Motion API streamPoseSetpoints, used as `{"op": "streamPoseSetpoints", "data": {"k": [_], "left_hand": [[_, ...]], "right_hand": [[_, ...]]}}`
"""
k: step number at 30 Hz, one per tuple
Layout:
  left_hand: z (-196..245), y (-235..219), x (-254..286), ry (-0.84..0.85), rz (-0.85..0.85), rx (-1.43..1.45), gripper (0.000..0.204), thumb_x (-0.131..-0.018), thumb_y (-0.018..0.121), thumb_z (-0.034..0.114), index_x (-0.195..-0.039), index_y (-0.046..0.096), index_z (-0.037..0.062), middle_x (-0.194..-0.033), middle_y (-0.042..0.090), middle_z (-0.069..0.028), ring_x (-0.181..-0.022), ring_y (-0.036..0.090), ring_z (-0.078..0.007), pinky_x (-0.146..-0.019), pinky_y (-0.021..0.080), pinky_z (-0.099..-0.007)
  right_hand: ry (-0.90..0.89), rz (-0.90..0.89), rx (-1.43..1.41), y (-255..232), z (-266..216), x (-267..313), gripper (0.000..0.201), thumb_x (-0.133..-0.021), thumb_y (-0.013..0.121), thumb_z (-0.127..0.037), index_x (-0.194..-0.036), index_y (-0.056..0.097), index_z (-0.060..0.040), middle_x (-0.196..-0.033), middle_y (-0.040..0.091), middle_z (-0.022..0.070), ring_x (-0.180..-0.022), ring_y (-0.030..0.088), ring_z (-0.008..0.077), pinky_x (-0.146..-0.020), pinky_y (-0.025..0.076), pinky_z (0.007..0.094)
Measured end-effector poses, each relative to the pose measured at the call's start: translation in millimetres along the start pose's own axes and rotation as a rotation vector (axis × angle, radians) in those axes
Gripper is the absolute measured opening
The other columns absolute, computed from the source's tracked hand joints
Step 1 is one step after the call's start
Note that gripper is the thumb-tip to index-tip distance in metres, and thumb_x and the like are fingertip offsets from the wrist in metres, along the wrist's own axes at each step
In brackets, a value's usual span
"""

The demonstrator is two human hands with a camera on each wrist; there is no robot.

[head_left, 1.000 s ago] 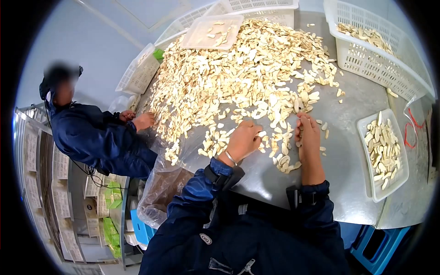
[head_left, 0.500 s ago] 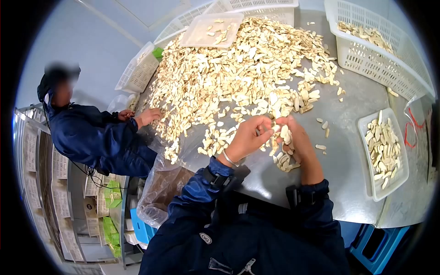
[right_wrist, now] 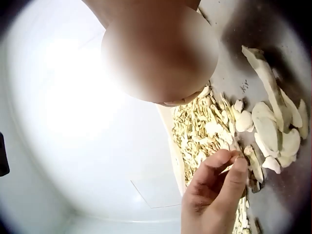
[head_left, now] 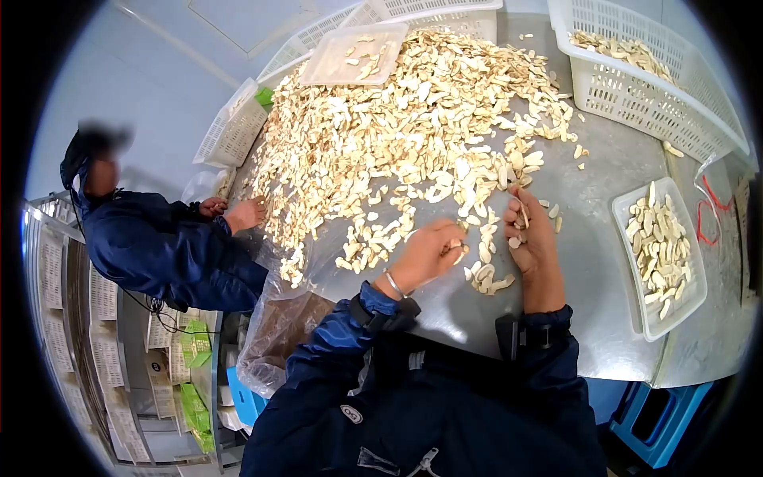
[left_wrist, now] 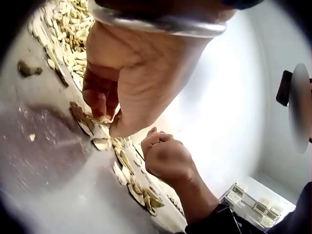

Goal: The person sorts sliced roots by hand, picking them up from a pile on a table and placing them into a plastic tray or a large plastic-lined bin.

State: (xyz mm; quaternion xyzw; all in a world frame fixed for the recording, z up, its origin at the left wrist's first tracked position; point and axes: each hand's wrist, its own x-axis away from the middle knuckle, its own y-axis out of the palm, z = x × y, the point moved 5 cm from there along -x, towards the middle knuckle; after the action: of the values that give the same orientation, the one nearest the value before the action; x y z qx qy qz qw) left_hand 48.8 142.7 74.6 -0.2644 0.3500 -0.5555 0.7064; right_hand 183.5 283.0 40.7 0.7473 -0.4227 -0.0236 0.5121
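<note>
Pale dried slices with brownish edges lie in a large pile (head_left: 397, 127) on the metal table. In the head view the left hand (head_left: 429, 256) pinches a slice (head_left: 455, 252) between thumb and fingers; the left wrist view shows this hand (left_wrist: 141, 73) with fingertips closed on slices low over the table. The right hand (head_left: 534, 242), just right of it, has curled fingers around a slice (head_left: 522, 216). A small group of slices (head_left: 486, 278) lies on the metal between the hands, nearer the body. Blur covers part of the right hand (right_wrist: 161, 53) in the right wrist view.
A white tray (head_left: 698, 298) of slices sits at the right, a perforated basket (head_left: 636, 107) behind it. Another tray (head_left: 314, 70) rests on the pile's back edge. Across the left side, a person in dark blue (head_left: 167, 246) reaches to the pile. A plastic-lined box (head_left: 278, 334) stands at the table's front left.
The two hands came together over the loose slices, then moved apart, the right one going rightward. Fewer slices lie between them. The head view has shifted slightly.
</note>
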Motion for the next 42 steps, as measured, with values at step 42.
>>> {"op": "streamPoseSetpoints", "data": {"k": [42], "left_hand": [[7,-11,36,-0.109,0.174,-0.257,0.025,-0.081,0.069,0.005,-0.106,0.067,0.0056,-0.097,0.063,-0.0132,-0.086,0.064,-0.0308,-0.071,0.053,-0.0377]], "right_hand": [[-0.096,-0.027,0.094,-2,0,-2,0.027,-0.097,0.061,-0.014,-0.121,0.057,-0.0036,-0.085,0.055,-0.0015,-0.064,0.052,0.0055,-0.05,0.038,0.0204]]}}
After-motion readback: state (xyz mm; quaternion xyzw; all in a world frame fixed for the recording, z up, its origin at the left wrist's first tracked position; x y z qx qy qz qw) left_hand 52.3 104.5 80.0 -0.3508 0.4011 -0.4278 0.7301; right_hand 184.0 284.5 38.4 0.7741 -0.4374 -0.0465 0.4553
